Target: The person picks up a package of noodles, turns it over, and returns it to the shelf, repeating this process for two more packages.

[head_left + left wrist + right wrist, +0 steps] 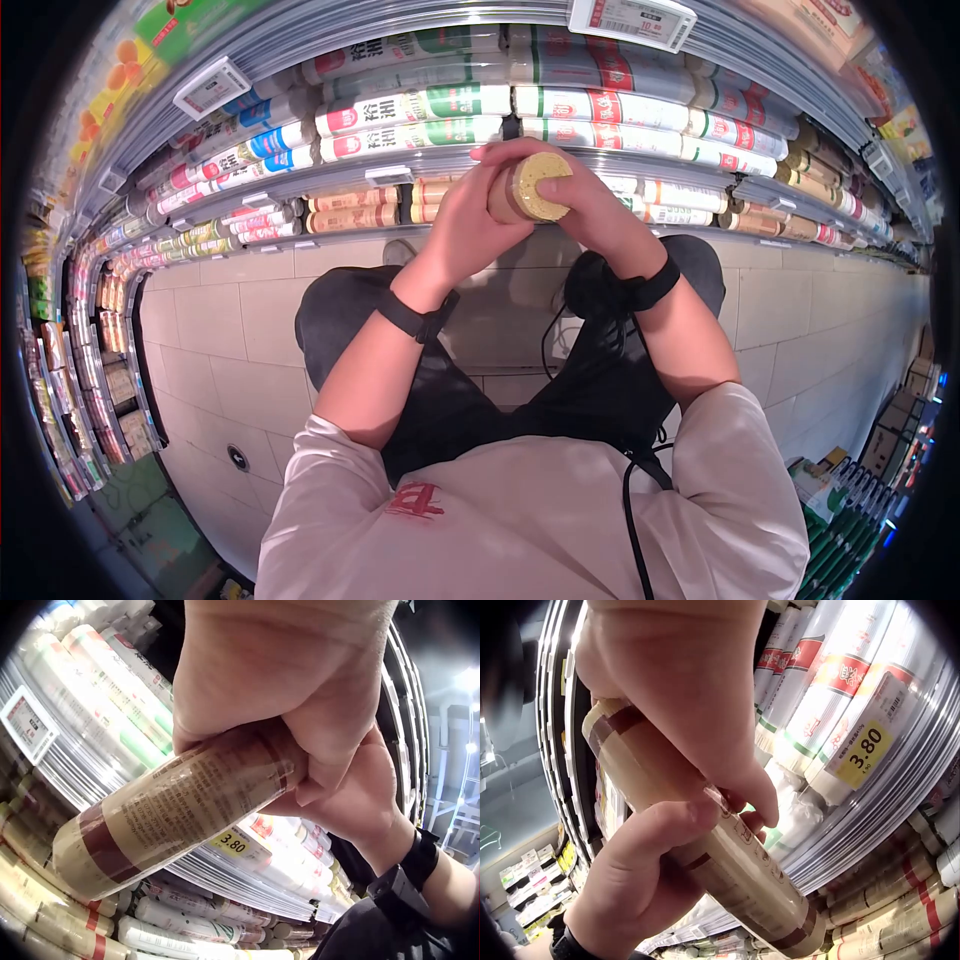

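Both hands hold a cylindrical pack of dried noodles point(528, 190) in tan wrapping with dark red bands, tilted in front of the shelf. In the head view its round yellowish end faces up. My left hand point(462, 225) grips the pack from the left side, its thumb lying across the wrapper in the right wrist view. From the other side my right hand point(598, 205) curls round it, with the thumb at the upper end. Small print covers the label of the noodle pack point(180, 806) in the left wrist view, and the hands hide part of its length.
White noodle packs point(415, 120) lie stacked on the shelf ahead, with tan packs point(355, 208) on the level below. A price tag point(862, 754) reading 3.80 hangs on the shelf edge. Tiled floor point(810, 320) stretches around the crouching person's legs.
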Tool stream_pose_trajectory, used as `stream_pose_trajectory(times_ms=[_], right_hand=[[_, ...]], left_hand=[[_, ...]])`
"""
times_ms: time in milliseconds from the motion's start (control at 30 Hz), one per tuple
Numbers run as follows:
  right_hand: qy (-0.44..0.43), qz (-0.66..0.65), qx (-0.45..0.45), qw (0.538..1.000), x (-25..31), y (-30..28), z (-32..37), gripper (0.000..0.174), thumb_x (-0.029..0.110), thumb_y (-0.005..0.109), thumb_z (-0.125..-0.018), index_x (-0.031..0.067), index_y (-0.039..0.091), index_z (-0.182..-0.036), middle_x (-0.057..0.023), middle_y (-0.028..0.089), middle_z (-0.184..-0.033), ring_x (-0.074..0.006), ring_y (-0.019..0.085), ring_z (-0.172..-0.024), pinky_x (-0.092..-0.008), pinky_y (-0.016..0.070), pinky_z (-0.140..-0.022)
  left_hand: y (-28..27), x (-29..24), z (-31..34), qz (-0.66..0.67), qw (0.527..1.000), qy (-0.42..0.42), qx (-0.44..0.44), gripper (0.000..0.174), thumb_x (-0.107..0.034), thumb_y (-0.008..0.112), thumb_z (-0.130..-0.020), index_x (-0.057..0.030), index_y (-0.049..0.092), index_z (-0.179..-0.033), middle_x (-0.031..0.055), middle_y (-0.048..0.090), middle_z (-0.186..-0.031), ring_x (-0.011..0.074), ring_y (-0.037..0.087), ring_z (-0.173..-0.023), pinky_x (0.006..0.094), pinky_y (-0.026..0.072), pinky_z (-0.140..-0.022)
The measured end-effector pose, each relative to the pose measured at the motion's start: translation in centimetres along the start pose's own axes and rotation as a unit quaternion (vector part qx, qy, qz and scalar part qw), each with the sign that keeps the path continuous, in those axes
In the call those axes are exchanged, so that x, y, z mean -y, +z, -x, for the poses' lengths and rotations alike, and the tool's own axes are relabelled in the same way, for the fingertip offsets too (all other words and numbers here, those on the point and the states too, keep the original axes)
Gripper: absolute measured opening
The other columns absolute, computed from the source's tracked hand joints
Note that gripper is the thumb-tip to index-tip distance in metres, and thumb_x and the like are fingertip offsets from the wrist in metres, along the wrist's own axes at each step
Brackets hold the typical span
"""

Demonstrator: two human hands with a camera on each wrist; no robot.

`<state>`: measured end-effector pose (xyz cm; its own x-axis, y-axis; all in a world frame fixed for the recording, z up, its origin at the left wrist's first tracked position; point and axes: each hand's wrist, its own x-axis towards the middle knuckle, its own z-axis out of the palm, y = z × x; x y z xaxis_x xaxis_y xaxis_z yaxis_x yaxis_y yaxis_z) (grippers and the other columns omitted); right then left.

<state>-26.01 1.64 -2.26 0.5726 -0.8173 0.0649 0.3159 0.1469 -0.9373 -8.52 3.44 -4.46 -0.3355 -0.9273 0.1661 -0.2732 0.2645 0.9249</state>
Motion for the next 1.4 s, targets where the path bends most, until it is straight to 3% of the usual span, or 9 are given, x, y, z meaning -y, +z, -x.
stream_pose_trajectory(times_ms=[400, 667, 967, 1067, 1167, 1267, 1400], right_hand=[[-0.001, 0.001, -0.004, 1.000, -0.18, -0.25, 0.05, 0.059, 0.042, 0.061, -0.085, -0.0001, 0.057, -0.127, -0.0153, 0.055, -0.137, -0.0264, 0.052, -0.128, -0.0380, 0.0390, -0.110], [0.010, 0.005, -0.014, 1.000, 0.01, -0.07, 0.10, 0.051, 0.035, 0.058, -0.085, -0.0008, 0.060, -0.122, -0.0153, 0.056, -0.134, -0.0258, 0.053, -0.126, -0.0377, 0.0376, -0.110], [0.020, 0.021, -0.003, 1.000, 0.14, -0.20, 0.23, 0.049, 0.036, 0.059, -0.085, 0.0009, 0.061, -0.119, -0.0128, 0.057, -0.131, -0.0243, 0.053, -0.123, -0.0371, 0.0385, -0.108], [-0.023, 0.010, 0.002, 1.000, 0.20, 0.05, 0.44, 0.033, 0.016, 0.053, -0.089, 0.0034, 0.061, -0.118, -0.0059, 0.061, -0.120, -0.0158, 0.057, -0.114, -0.0301, 0.0432, -0.101], [-0.014, 0.021, 0.008, 1.000, 0.36, -0.05, 0.31, 0.033, 0.015, 0.053, -0.089, 0.0037, 0.060, -0.119, -0.0054, 0.061, -0.119, -0.0153, 0.057, -0.112, -0.0301, 0.0437, -0.100], [0.027, 0.033, 0.002, 0.999, 0.46, -0.11, 0.25, 0.047, 0.035, 0.060, -0.086, 0.0025, 0.060, -0.120, -0.0108, 0.057, -0.128, -0.0227, 0.053, -0.123, -0.0362, 0.0383, -0.108], [0.020, 0.032, 0.006, 0.999, 0.45, -0.08, 0.24, 0.045, 0.033, 0.059, -0.087, 0.0027, 0.060, -0.119, -0.0108, 0.057, -0.128, -0.0228, 0.053, -0.123, -0.0366, 0.0382, -0.107]], left_hand=[[0.27, 0.23, -0.04, -0.009, 1.000, 0.027, -0.007, 0.069, -0.005, 0.078, -0.070, -0.0043, 0.047, -0.132, 0.0197, 0.064, -0.112, 0.0372, 0.064, -0.105, 0.0393, 0.0515, -0.088], [0.21, 0.34, 0.05, 0.010, 1.000, -0.021, 0.009, 0.064, -0.008, 0.077, -0.072, -0.0001, 0.049, -0.129, 0.0204, 0.064, -0.113, 0.0367, 0.064, -0.108, 0.0389, 0.0513, -0.090], [0.24, 0.86, 0.19, 0.007, 1.000, -0.021, 0.012, 0.064, -0.009, 0.079, -0.071, 0.0008, 0.051, -0.127, 0.0210, 0.064, -0.113, 0.0370, 0.064, -0.108, 0.0390, 0.0516, -0.090], [0.25, 1.02, 0.02, 0.004, 1.000, -0.016, 0.016, 0.063, -0.009, 0.079, -0.071, 0.0011, 0.051, -0.127, 0.0216, 0.064, -0.112, 0.0380, 0.064, -0.107, 0.0394, 0.0519, -0.089], [0.21, 0.79, 0.16, 0.001, 1.000, -0.023, 0.014, 0.062, -0.010, 0.079, -0.071, 0.0014, 0.051, -0.126, 0.0221, 0.065, -0.111, 0.0392, 0.064, -0.105, 0.0401, 0.0520, -0.088], [0.16, 0.90, 0.20, -0.005, 1.000, -0.027, 0.016, 0.061, -0.011, 0.078, -0.072, 0.0019, 0.051, -0.125, 0.0224, 0.065, -0.110, 0.0399, 0.064, -0.104, 0.0407, 0.0519, -0.087], [0.07, 0.78, 0.19, -0.008, 1.000, -0.021, 0.017, 0.059, -0.011, 0.077, -0.072, 0.0021, 0.052, -0.124, 0.0231, 0.064, -0.110, 0.0407, 0.064, -0.104, 0.0412, 0.0517, -0.087]])
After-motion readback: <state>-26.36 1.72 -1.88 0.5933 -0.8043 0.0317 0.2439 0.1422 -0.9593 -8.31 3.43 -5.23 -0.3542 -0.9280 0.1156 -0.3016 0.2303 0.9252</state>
